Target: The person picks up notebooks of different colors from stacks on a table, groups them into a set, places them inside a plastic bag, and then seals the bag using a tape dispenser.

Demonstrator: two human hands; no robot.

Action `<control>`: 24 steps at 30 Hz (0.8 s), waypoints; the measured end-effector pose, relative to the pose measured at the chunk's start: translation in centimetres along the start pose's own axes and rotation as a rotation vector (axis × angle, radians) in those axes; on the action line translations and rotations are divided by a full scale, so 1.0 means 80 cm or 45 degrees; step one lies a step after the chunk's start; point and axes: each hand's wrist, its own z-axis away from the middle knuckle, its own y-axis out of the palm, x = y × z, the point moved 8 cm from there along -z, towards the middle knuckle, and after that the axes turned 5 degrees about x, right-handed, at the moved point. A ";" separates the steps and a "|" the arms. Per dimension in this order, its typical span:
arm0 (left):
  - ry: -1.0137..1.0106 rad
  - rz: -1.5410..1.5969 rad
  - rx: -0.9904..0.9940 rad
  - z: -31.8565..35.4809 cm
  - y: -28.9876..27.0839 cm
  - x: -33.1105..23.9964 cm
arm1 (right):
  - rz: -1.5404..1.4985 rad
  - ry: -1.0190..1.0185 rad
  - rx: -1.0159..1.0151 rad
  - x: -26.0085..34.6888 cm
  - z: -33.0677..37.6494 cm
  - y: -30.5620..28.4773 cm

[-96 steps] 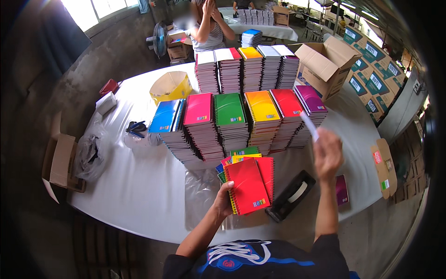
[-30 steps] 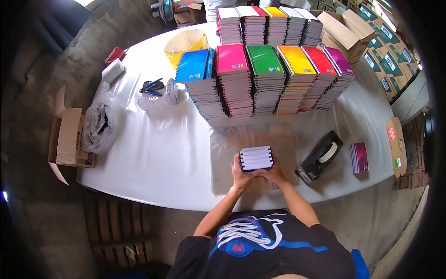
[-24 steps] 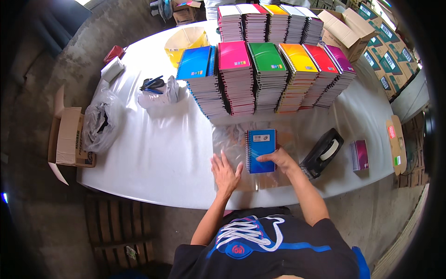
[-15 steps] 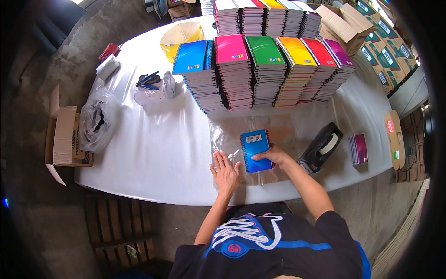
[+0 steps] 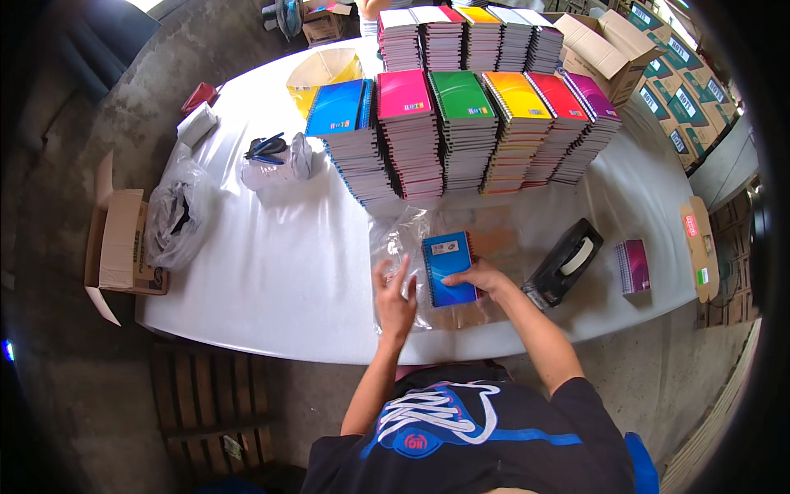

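Note:
A small blue spiral notebook point(image 5: 447, 256) with a white label lies over a sheet of clear plastic film point(image 5: 494, 222) near the table's front. My right hand point(image 5: 484, 280) grips its lower right side, thumb across the cover. Red shows along its right edge, so other notebooks may be under it. Just left of it my left hand point(image 5: 395, 303) is raised at the film's left side, its fingers apart; the film there is wrinkled and glossy. Whether a fingertip touches the film I cannot tell.
Tall stacks of coloured notebooks point(image 5: 465, 99) stand across the back. Right of the film are a black tape dispenser point(image 5: 564, 263) and a purple notebook stack point(image 5: 633, 267). Leftward are pliers point(image 5: 266, 148) on a wrapped bundle, a plastic bag point(image 5: 177, 218) and a cardboard box point(image 5: 123, 239).
My left hand has lifted from lying flat, its fingers now partly bent. The film's left part has risen and wrinkled. My right hand keeps its hold on the notebook, nearly in place.

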 end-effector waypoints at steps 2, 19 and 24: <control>-0.580 0.468 0.055 -0.011 -0.002 0.051 | -0.007 0.019 0.002 -0.006 0.001 -0.002; -0.458 -0.016 0.108 -0.007 0.015 0.072 | -0.019 -0.003 0.027 -0.017 -0.011 -0.012; -0.721 0.688 0.040 0.009 0.027 0.106 | 0.020 0.002 0.039 -0.001 -0.003 0.003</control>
